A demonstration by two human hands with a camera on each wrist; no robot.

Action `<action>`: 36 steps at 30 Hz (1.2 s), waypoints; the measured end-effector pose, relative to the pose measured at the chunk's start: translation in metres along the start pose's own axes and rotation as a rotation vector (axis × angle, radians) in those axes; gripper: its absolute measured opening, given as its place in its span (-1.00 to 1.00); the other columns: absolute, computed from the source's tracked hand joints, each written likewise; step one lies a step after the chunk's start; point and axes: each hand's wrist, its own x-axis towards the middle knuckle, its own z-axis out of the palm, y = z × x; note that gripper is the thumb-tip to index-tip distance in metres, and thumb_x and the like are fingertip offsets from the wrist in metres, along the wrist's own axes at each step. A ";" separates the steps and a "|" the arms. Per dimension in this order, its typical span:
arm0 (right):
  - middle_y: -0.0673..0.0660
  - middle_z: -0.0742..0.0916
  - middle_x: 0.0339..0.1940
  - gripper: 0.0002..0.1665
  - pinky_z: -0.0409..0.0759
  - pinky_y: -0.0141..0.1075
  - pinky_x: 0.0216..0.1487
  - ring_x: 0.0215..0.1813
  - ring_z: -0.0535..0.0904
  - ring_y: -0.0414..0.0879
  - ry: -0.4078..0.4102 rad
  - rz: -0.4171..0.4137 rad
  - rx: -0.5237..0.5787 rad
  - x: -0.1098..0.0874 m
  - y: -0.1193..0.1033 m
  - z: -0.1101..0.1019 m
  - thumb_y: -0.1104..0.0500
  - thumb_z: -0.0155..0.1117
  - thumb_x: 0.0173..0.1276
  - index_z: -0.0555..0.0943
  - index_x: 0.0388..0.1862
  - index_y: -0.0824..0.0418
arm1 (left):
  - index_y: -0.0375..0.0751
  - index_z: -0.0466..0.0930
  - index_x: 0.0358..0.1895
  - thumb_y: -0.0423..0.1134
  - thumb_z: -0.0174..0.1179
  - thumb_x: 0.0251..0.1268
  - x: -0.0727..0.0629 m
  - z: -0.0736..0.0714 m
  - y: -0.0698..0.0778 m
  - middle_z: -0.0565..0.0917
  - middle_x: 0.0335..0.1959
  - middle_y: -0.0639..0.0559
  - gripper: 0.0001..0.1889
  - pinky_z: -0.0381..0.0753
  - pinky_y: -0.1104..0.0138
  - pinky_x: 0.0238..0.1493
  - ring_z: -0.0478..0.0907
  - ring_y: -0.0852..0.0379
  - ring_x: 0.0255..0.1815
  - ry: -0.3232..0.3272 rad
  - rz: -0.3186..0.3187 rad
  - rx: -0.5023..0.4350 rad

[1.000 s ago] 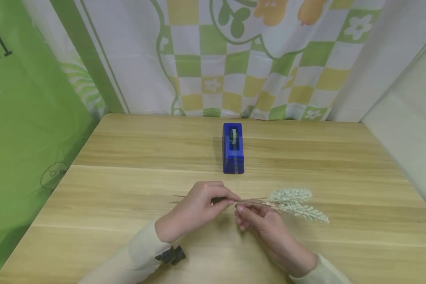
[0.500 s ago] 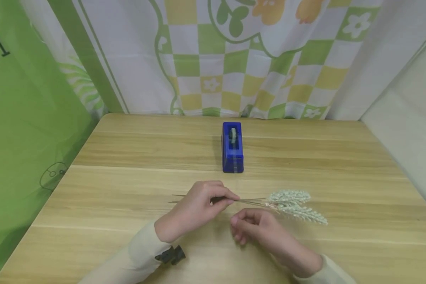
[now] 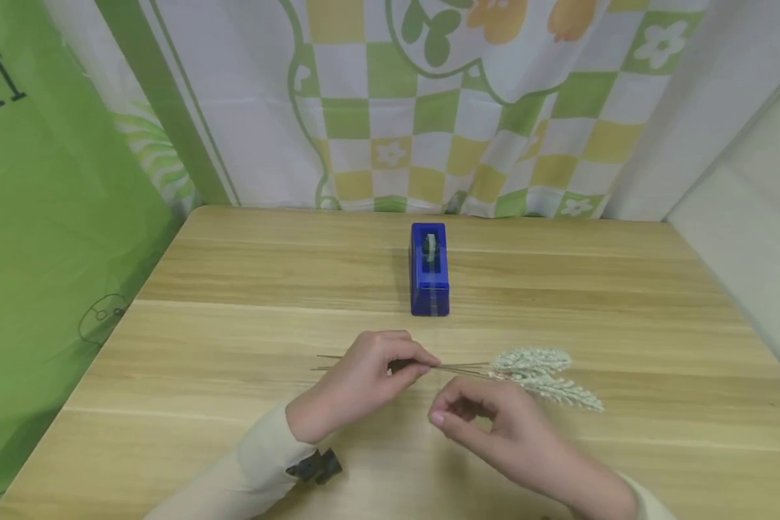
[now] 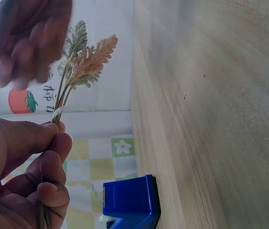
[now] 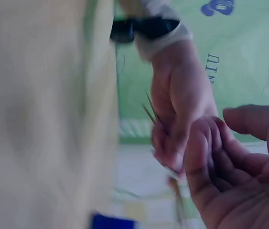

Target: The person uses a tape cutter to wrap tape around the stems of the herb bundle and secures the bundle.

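My left hand (image 3: 370, 375) pinches the thin brown stems (image 3: 464, 368) of a small bunch of wheat-like sprigs between thumb and fingers. The pale green ears (image 3: 533, 359) point right and the stem ends stick out left. In the left wrist view a peach-coloured ear (image 4: 96, 59) sits among the green ones, and a whitish band (image 4: 58, 112) goes round the stems just above my fingertips. My right hand (image 3: 507, 426), apart from the bunch and nearer to me, has loosely curled fingers with nothing seen between them. The right wrist view shows its thumb away from the fingers.
A blue tape dispenser (image 3: 430, 300) stands beyond my hands on the wooden table (image 3: 266, 253), a strip of tape running down its front. A checked curtain (image 3: 390, 123) hangs behind the table. Green cloth (image 3: 52, 217) is at the left, a pale wall (image 3: 754, 217) at the right.
My right hand, at the stems one second ago, has come away from them towards me and slightly right. The left hand keeps its grip on the sprigs in the same place.
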 end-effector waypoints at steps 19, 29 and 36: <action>0.06 0.79 -0.22 -0.64 0.74 -0.10 -0.07 -0.18 0.74 -0.04 0.269 -0.297 -0.869 0.022 0.017 -0.004 -0.05 0.22 0.58 0.67 -0.09 0.25 | -0.23 0.83 -0.09 -0.41 0.30 0.42 0.002 0.002 0.001 0.81 -0.29 -0.05 -0.86 0.57 0.52 -0.34 0.41 0.43 -0.41 0.041 0.043 0.054; 0.05 0.76 -0.26 -0.59 0.74 -0.29 -0.28 -0.28 0.71 -0.13 0.278 -0.324 -0.845 0.022 0.021 -0.002 -0.04 0.09 0.68 0.70 -0.14 0.25 | -0.23 0.80 -0.18 -0.41 0.31 0.40 0.003 0.003 0.002 0.83 -0.29 -0.01 -0.91 0.61 0.51 -0.32 0.50 0.42 -0.39 0.043 0.018 0.068; 0.00 0.78 -0.32 -0.40 0.69 -0.33 -0.32 -0.30 0.64 -0.16 0.299 -0.410 -0.890 0.024 0.021 -0.001 -0.03 -0.18 0.77 0.76 -0.21 0.21 | -0.27 0.78 -0.20 -0.40 0.31 0.41 0.001 0.003 0.004 0.83 -0.29 -0.04 -0.93 0.63 0.50 -0.31 0.53 0.43 -0.39 0.040 -0.002 0.033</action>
